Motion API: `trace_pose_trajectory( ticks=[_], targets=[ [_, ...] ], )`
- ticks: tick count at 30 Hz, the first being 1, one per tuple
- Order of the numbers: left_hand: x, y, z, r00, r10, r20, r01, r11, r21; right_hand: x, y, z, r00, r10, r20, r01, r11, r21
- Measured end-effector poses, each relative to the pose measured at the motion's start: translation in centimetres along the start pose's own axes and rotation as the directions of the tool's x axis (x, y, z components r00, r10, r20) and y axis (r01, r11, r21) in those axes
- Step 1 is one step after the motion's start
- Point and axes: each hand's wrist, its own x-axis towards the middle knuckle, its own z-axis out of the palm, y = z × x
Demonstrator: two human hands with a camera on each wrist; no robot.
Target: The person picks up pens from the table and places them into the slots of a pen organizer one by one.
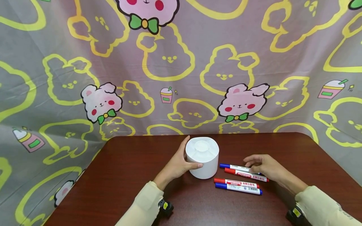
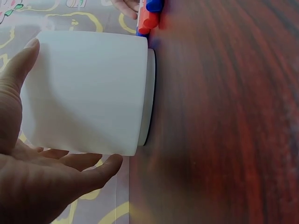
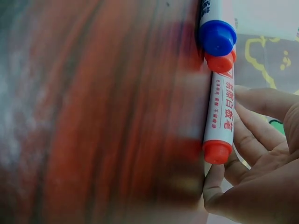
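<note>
My left hand (image 1: 177, 163) grips a round white pen holder (image 1: 206, 168), thumb on the near side and fingers around the far left. Its top shows a central ring and dividers; in the left wrist view a thin base (image 2: 148, 98) shows beneath it. To its right, my right hand (image 1: 268, 168) reaches over the rear blue whiteboard marker (image 1: 236, 167), fingers loosely bent and the thumb by its right end. A red marker (image 1: 245, 174) lies just in front of that one. In the right wrist view the fingers are partly hidden behind the red marker (image 3: 222, 105).
Nearer me, another red marker (image 1: 236, 182) and a blue marker (image 1: 238, 188) lie side by side on the dark wooden table (image 1: 135, 157). A patterned cloth (image 1: 181, 72) hangs behind the table's far edge and along its sides.
</note>
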Motion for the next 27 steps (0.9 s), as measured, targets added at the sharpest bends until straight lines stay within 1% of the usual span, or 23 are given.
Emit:
trace_pose_trajectory(
  ticks=[8,9,13,16,20,27],
  targets=[
    [-0.05,-0.1,0.12,1.0,-0.003,0.006,0.002,1.0,0.007,0.07,0.18,0.28,1.0,-0.014,0.0,0.014,1.0,0.012],
    [-0.05,-0.12,0.11,1.0,0.005,0.008,-0.005,1.0,0.013,0.09,0.16,0.29,1.0,-0.011,-0.003,0.011,1.0,0.007],
    [-0.03,-0.02,0.08,1.0,0.0,0.003,0.0,1.0,0.03,0.22,0.04,0.37,1.0,-0.006,-0.012,0.006,1.0,-0.014],
    [-0.04,0.1,0.07,1.0,-0.008,0.001,0.008,0.999,0.036,0.27,-0.01,0.46,1.0,-0.015,-0.012,0.015,1.0,-0.023],
    [-0.11,0.14,0.06,1.0,-0.005,0.005,0.004,0.999,0.041,0.28,-0.05,0.5,1.0,-0.023,-0.011,0.023,0.999,-0.027],
    [-0.17,0.05,-0.01,1.0,0.005,0.007,-0.005,0.998,0.056,0.21,-0.21,0.36,1.0,0.005,-0.031,-0.008,0.996,-0.084]
  ],
)
